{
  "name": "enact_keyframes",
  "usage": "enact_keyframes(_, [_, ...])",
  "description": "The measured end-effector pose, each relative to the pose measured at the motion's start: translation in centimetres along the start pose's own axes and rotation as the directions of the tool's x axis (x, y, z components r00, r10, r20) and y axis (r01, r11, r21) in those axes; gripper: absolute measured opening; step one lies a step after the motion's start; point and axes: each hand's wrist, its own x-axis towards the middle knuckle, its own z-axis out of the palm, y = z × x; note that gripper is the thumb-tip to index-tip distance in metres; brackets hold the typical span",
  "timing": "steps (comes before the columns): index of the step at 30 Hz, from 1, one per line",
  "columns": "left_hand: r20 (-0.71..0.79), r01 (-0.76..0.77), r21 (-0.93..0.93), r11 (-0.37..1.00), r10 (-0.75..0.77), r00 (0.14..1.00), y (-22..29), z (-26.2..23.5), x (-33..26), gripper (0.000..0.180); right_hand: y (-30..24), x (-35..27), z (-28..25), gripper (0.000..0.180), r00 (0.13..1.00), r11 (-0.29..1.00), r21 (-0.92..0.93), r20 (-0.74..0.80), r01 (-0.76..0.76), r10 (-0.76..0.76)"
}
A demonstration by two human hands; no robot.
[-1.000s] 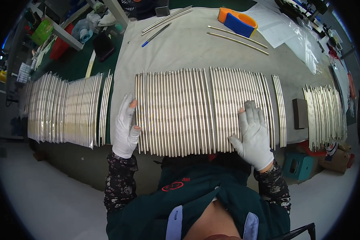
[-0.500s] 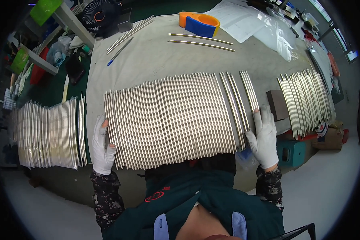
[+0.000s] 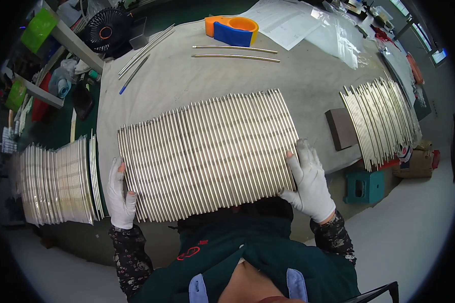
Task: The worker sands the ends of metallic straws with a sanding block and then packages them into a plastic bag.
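Rod row squeezed between two gloved hands on bench.
Left hand (image 3: 120, 194) and right hand (image 3: 308, 182) are pressed flat, fingers extended, against opposite ends of metal rod row (image 3: 207, 154) laid on bench (image 3: 308, 86).

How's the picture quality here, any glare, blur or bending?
Head view: sharp, evenly lit; rods shine softly without blown glare; fisheye bows the table edges and darkens the corners; both gloved hands, left hand and right hand, show unblurred.
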Motion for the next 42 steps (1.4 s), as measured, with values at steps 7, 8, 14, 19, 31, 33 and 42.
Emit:
enact_keyframes(7, [0.004,-0.014,0.009,1.000,0.014,1.000,0.2,0.0,0.4,0.081,-0.7,1.3,-0.4,0.083,0.976,0.981,-0.054,0.131,0.185,-0.177])
enact_keyframes(8, [0.006,-0.014,0.010,1.000,0.014,1.000,0.2,0.0,0.4,0.081,-0.5,1.5,-0.5,0.083,0.976,0.982,-0.053,0.131,0.184,-0.176])
enact_keyframes(14, [0.005,-0.011,0.064,0.998,0.011,1.000,0.3,0.0,0.5,0.083,-0.1,2.0,-0.2,0.084,0.977,0.980,-0.066,0.115,0.189,-0.181])
enact_keyframes(19, [0.003,-0.017,0.103,0.995,0.016,1.000,0.4,0.0,0.4,0.082,0.1,2.2,-0.1,0.084,0.976,0.977,-0.066,0.100,0.202,-0.195])
enact_keyframes(31, [0.034,-0.055,0.132,0.990,0.051,0.998,0.0,-0.1,0.4,0.076,0.5,1.5,0.1,0.080,0.980,0.980,-0.084,0.094,0.183,-0.175])
enact_keyframes(33, [0.034,-0.060,0.137,0.989,0.056,0.998,0.1,-0.1,0.4,0.076,0.2,1.5,-0.2,0.079,0.981,0.981,-0.077,0.098,0.176,-0.169])
enact_keyframes(42, [0.025,-0.060,0.117,0.991,0.057,0.998,0.1,0.0,0.3,0.076,-1.8,1.8,-0.9,0.065,0.958,0.972,-0.017,0.174,0.234,-0.228])
